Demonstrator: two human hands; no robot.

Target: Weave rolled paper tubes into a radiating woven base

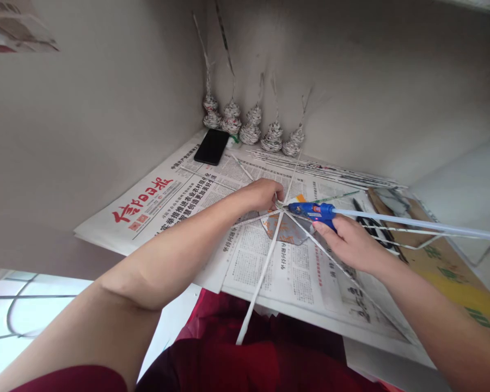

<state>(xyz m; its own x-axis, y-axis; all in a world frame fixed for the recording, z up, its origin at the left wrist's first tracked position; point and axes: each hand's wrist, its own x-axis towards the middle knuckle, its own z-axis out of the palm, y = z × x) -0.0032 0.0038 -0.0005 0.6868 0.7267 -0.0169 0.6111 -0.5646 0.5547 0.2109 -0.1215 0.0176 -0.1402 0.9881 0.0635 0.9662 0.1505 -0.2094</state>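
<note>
My right hand point(353, 242) grips a blue hot glue gun point(312, 211), with a long pale glue stick point(396, 219) running out of its back to the right. The gun's nozzle meets the crossing point of several thin rolled-paper sticks point(265, 261), which fan outward like spokes. At that same crossing my left hand point(266, 194) is closed, its fingertips pinching a paper stick; they partly cover the joint. Beneath the sticks lies a grey piece with orange marks point(286, 227), flat on the newspaper point(245, 261).
Several woven paper gourds point(250, 126) stand along the back wall, beside a black phone point(211, 146). Loose paper sticks point(330, 173) lie behind my hands. Black scissors point(367, 223) and brown cardboard point(436, 258) are at the right. Walls close in the left and back.
</note>
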